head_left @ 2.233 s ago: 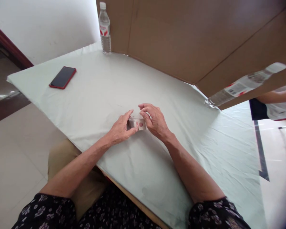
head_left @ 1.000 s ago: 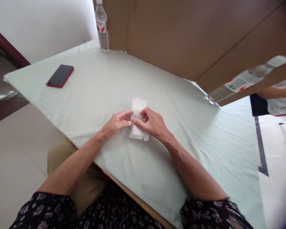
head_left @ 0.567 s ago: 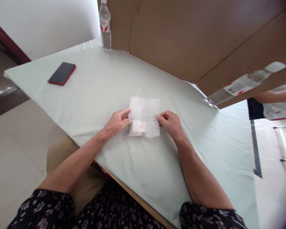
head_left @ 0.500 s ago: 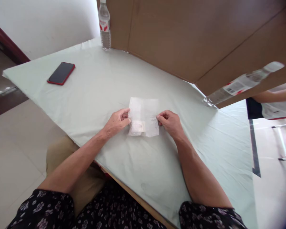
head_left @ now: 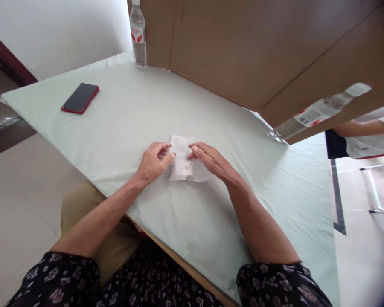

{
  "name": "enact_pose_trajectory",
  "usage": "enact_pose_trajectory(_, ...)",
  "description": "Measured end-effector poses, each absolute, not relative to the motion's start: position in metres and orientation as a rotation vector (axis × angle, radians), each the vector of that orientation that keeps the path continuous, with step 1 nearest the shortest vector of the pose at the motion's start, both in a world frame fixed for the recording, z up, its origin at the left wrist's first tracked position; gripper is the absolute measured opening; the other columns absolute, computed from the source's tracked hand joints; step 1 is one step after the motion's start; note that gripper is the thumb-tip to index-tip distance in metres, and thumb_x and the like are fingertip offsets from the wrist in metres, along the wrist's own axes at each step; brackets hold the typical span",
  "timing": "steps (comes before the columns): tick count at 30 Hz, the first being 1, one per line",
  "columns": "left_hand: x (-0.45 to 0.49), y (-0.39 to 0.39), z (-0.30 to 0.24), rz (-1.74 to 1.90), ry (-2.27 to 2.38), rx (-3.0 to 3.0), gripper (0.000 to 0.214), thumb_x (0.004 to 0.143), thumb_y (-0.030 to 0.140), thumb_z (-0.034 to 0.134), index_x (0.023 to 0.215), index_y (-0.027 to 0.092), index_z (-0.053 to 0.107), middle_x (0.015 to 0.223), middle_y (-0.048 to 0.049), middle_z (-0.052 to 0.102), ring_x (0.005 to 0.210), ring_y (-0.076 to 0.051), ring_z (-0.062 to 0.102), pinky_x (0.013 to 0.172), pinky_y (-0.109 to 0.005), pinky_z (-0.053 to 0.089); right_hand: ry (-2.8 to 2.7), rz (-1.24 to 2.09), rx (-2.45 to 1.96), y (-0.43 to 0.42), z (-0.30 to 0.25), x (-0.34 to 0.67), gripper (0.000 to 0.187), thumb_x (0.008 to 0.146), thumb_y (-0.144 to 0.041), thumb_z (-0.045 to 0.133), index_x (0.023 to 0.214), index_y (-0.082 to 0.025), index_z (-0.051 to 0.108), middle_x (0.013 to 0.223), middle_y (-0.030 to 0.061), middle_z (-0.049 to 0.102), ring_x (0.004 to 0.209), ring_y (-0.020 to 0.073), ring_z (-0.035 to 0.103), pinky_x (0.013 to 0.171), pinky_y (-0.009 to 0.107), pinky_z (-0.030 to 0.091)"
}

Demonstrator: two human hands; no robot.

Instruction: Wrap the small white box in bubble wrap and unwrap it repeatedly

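A thin white tissue (head_left: 180, 164) lies on the pale green tablecloth (head_left: 121, 119) in front of me, with a small pinkish packet faintly showing through it. My left hand (head_left: 152, 162) rests at its left edge, fingers curled and the thumb tip pressed against the paper. My right hand (head_left: 211, 160) lies over the tissue's right part, and its thumb and fingertips pinch the paper near the middle. The right side of the tissue is hidden under that hand.
A red-cased phone (head_left: 80, 98) lies at the far left of the table. One water bottle (head_left: 138, 36) stands at the back by a tall cardboard panel (head_left: 243, 47); another bottle (head_left: 316, 113) stands at the right. Another person's arm (head_left: 358, 128) shows beyond it.
The small packet was covered and the tissue spread out wide between both hands. Since then my right hand has come left over it, and the tissue now looks narrower.
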State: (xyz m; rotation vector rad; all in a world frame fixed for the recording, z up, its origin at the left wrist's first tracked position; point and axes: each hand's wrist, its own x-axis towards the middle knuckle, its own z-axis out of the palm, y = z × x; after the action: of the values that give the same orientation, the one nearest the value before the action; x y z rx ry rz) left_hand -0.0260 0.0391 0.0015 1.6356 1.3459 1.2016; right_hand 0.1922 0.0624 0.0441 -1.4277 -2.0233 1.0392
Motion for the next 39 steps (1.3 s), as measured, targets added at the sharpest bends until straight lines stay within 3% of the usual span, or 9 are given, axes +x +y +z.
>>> enact_pose_trajectory(5, -0.034, 0.039, 0.007, 1.414, 1.297, 1.604, 0.035, 0.087, 0.038, 0.063, 0.115, 0.018, 0.066, 0.104, -0.0079, 0.066, 0.098, -0.021, 0.063, 0.089, -0.035, 0.050, -2.085, 1.232, -1.201, 0.073, 0.061, 0.169, 0.051, 0.102, -0.057, 0.041, 0.138, -0.026, 0.059, 0.133, 0.0074, 0.067, 0.120, 0.0233, 0.063, 0.104, 0.040, 0.047)
enact_pose_trajectory(10, -0.047, 0.038, 0.015, 1.607, 1.161, 1.750, 0.038, 0.091, 0.042, 0.057, 0.122, 0.021, 0.064, 0.118, -0.0090, 0.069, 0.115, -0.025, 0.063, 0.102, -0.041, 0.046, -2.053, 1.480, -1.083, 0.088, 0.065, 0.139, 0.057, 0.102, -0.060, 0.043, 0.148, -0.028, 0.050, 0.128, 0.0071, 0.070, 0.118, 0.0219, 0.066, 0.108, 0.041, 0.048)
enact_pose_trajectory(16, -0.053, 0.035, 0.022, 1.334, 1.087, 2.081, 0.041, 0.092, 0.048, 0.051, 0.115, 0.020, 0.071, 0.094, -0.0074, 0.075, 0.096, -0.026, 0.067, 0.102, -0.043, 0.044, -1.841, 1.727, -1.023, 0.105, 0.056, 0.128, 0.057, 0.103, -0.057, 0.040, 0.144, -0.020, 0.053, 0.116, 0.0090, 0.077, 0.111, 0.0233, 0.071, 0.099, 0.040, 0.055)
enact_pose_trajectory(20, -0.057, 0.038, 0.022, 1.006, 1.181, 2.037, 0.047, 0.094, 0.052, 0.046, 0.110, 0.018, 0.074, 0.085, -0.0064, 0.074, 0.077, -0.021, 0.065, 0.081, -0.035, 0.047, -1.884, 1.445, -1.146, 0.094, 0.065, 0.162, 0.054, 0.101, -0.058, 0.044, 0.140, -0.022, 0.056, 0.121, 0.0107, 0.075, 0.113, 0.0245, 0.068, 0.100, 0.044, 0.053)
enact_pose_trajectory(23, -0.057, 0.041, 0.019, 0.839, 1.231, 1.940, 0.049, 0.093, 0.055, 0.048, 0.115, 0.018, 0.072, 0.075, -0.0025, 0.069, 0.067, -0.017, 0.060, 0.069, -0.030, 0.044, -2.080, 1.297, -1.346, 0.075, 0.067, 0.194, 0.048, 0.090, -0.052, 0.065, 0.130, -0.024, 0.064, 0.120, 0.0099, 0.074, 0.109, 0.0263, 0.068, 0.096, 0.045, 0.053)
enact_pose_trajectory(26, -0.056, 0.043, 0.018, 0.815, 1.221, 1.858, 0.049, 0.082, 0.044, 0.064, 0.123, 0.017, 0.067, 0.072, 0.0013, 0.065, 0.065, -0.015, 0.057, 0.067, -0.028, 0.044, -2.068, 1.160, -1.412, 0.052, 0.058, 0.215, 0.048, 0.080, -0.046, 0.075, 0.121, -0.022, 0.069, 0.099, 0.0067, 0.075, 0.090, 0.0226, 0.069, 0.086, 0.041, 0.054)
enact_pose_trajectory(31, -0.064, 0.043, 0.024, 0.776, 0.919, 1.575, 0.048, 0.082, 0.033, 0.065, 0.127, 0.016, 0.062, 0.081, -0.0038, 0.075, 0.075, -0.018, 0.068, 0.073, -0.031, 0.051, -1.973, 1.031, -1.245, 0.015, 0.048, 0.229, 0.034, 0.087, -0.043, 0.069, 0.116, -0.024, 0.071, 0.088, 0.0024, 0.071, 0.086, 0.0184, 0.066, 0.086, 0.037, 0.053)
enact_pose_trajectory(35, -0.076, 0.043, 0.033, 0.485, 0.631, 1.573, 0.039, 0.094, 0.050, 0.057, 0.108, 0.018, 0.074, 0.071, -0.0066, 0.076, 0.078, -0.024, 0.073, 0.082, -0.036, 0.054, -2.206, 1.363, -1.189, -0.007, 0.049, 0.235, 0.033, 0.089, -0.043, 0.067, 0.117, -0.025, 0.072, 0.086, 0.0020, 0.076, 0.080, 0.0177, 0.069, 0.073, 0.031, 0.053)
enact_pose_trajectory(39, -0.073, 0.039, 0.037, 0.344, 0.731, 1.709, 0.038, 0.095, 0.050, 0.054, 0.084, 0.020, 0.076, 0.061, -0.0031, 0.070, 0.062, -0.018, 0.066, 0.066, -0.028, 0.050, -2.295, 1.328, -1.315, -0.015, 0.046, 0.233, 0.022, 0.092, -0.041, 0.061, 0.101, -0.024, 0.074, 0.079, 0.0006, 0.075, 0.069, 0.0165, 0.066, 0.064, 0.030, 0.050)
